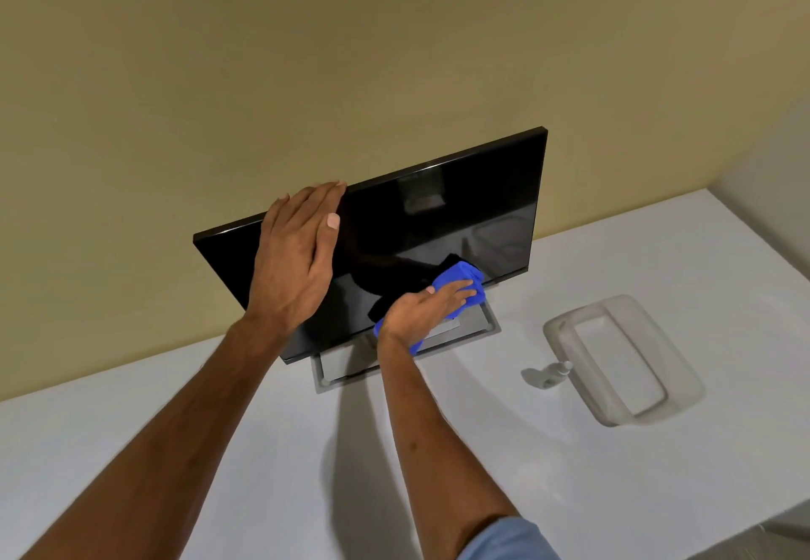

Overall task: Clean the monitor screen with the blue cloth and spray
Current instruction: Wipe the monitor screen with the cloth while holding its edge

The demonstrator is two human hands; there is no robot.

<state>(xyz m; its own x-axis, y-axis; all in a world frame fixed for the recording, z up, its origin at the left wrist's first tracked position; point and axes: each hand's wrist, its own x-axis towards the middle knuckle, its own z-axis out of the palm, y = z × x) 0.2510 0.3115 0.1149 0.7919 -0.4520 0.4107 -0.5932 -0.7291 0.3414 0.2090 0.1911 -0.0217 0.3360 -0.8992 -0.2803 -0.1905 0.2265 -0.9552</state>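
Standing tilted at the frame's centre, the monitor (438,226) runs lengthwise from lower left to upper right. The right hand (420,309) presses the blue cloth (464,277) flat against its lower edge; unwiped glass lies up and left. The left hand (298,253) lies open, bracing the top edge. The spray bottle (548,375) waits on the surface (219,450), lower right.

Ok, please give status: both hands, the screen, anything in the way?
Left hand flat on monitor top edge. Right hand pressing blue cloth on lower screen. Spray bottle on table, beside tray. Nothing blocking.
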